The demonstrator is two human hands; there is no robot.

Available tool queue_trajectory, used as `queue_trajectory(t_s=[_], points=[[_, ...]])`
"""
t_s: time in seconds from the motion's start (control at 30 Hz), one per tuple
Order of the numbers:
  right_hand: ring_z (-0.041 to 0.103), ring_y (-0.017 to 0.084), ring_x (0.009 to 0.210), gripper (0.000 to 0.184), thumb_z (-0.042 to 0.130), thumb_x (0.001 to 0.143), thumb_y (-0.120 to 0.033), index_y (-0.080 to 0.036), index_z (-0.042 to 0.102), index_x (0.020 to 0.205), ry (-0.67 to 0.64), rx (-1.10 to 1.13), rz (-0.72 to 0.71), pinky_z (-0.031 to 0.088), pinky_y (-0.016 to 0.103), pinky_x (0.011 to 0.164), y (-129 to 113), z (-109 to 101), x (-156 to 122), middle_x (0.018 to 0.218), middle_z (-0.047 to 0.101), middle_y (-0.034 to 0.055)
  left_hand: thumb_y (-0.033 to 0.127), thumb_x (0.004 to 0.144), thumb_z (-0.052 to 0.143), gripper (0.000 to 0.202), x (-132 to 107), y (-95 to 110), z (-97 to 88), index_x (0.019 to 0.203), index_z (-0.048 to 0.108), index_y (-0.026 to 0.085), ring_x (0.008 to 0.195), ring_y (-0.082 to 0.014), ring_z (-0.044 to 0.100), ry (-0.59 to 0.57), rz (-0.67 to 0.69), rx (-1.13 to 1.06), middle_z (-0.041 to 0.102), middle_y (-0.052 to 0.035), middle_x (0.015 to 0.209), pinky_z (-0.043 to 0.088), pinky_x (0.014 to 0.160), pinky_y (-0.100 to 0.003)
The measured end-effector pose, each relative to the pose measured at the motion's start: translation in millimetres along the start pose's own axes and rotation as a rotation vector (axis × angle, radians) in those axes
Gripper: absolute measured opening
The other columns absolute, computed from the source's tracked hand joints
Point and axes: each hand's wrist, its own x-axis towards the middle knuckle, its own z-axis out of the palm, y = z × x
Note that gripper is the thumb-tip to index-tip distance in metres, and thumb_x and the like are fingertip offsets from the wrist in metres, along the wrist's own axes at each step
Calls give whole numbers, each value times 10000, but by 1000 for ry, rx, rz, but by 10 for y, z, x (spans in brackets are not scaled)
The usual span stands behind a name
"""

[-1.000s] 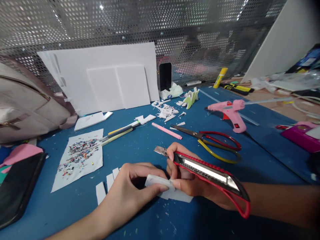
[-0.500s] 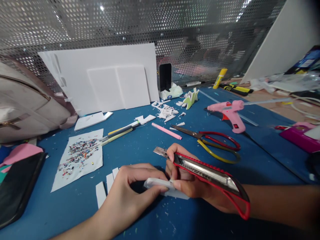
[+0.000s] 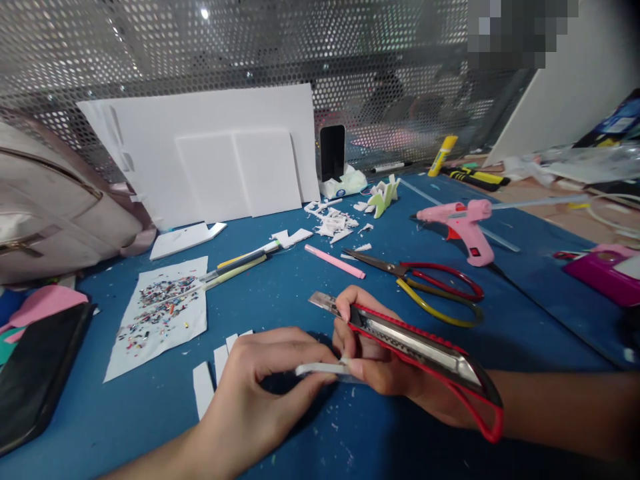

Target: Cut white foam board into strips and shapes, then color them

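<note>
My left hand (image 3: 260, 393) pinches a small white foam-board piece (image 3: 320, 369) just above the blue mat (image 3: 280, 293); the piece is tipped nearly edge-on to me. My right hand (image 3: 380, 360) grips a red utility knife (image 3: 425, 353) with its blade out to the upper left, and its thumb and fingertip also press on the right end of the same foam piece. The two hands meet at the piece. Three short white foam strips (image 3: 215, 370) lie on the mat left of my left hand.
Red-and-yellow scissors (image 3: 430, 283), a pink pen (image 3: 334, 261) and a pink glue gun (image 3: 463, 223) lie beyond my hands. Paper with coloured bits (image 3: 160, 313) and pens (image 3: 240, 263) sit left. White boards (image 3: 215, 153), a phone (image 3: 332, 152), a bag (image 3: 55, 207) and foam scraps (image 3: 335, 223) stand behind.
The foam piece has tilted from lying flat to nearly edge-on between my fingers. Both hands stayed where they were, with the knife still in my right hand.
</note>
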Motion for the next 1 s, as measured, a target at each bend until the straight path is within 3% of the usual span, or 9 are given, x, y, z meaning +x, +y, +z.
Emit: queue_trajectory(t_s=[0.1,0.23,0.37,0.43,0.53,0.67,0.77,0.9,1.0], points=[[479,118,730,372,720,805,-213,-250,402,995,-10,-15,11,398,254,675,39,-38,25,821,530,-36,272,893,674,133,12,-11,4,840,793,248,713,-134,640,18,-52,-23,735,-19,810,477,665,-224],[514,127,745,402,749,842,-263,-260,402,1045,-48,-65,-84,412,250,653,88,-126,45,889,554,-11,324,818,736,129,31,-63,12,783,757,201,669,-119,578,82,-266,-214,689,-15,766,453,609,-197],[488,125,713,430,774,844,-293,-256,397,1048,17,-260,-10,394,243,598,34,-151,22,934,518,-1,411,760,789,276,56,-98,0,836,675,171,583,-88,508,157,-406,-423,607,18,679,412,525,-165],[411,103,639,428,789,829,-305,-254,404,1011,64,-363,-22,346,229,547,3,-143,17,863,460,-31,409,770,777,289,77,-95,-16,839,632,169,581,-78,492,132,-408,-435,588,28,692,389,515,-155],[351,99,625,427,812,803,-317,-250,421,960,149,-524,-100,308,228,543,2,-148,29,807,389,-51,388,805,739,261,111,-85,-53,869,633,159,623,-84,513,6,-420,-385,607,15,725,396,558,-163],[308,93,561,443,813,804,-284,-266,412,991,124,-529,-101,267,231,504,64,-194,30,720,342,-79,379,776,773,277,143,-79,-126,888,684,142,640,-95,549,-120,-456,-402,662,-16,751,415,596,-184],[309,93,550,444,806,803,-258,-268,417,1017,91,-509,-95,268,231,490,95,-228,11,718,364,-79,325,719,824,252,154,-74,-179,832,695,139,652,-100,591,-159,-483,-508,692,-23,758,430,610,-178],[359,93,582,437,814,798,-263,-266,441,1026,103,-513,-95,311,224,517,109,-251,5,755,412,-68,306,763,794,214,147,-70,-204,836,703,126,695,-104,624,-188,-500,-574,717,-46,804,448,642,-168],[435,102,612,433,816,800,-310,-266,451,1029,131,-415,-75,362,228,540,149,-260,26,795,479,-52,319,768,803,244,121,-96,-160,864,695,123,699,-109,627,-129,-481,-637,714,-48,820,463,657,-180]])
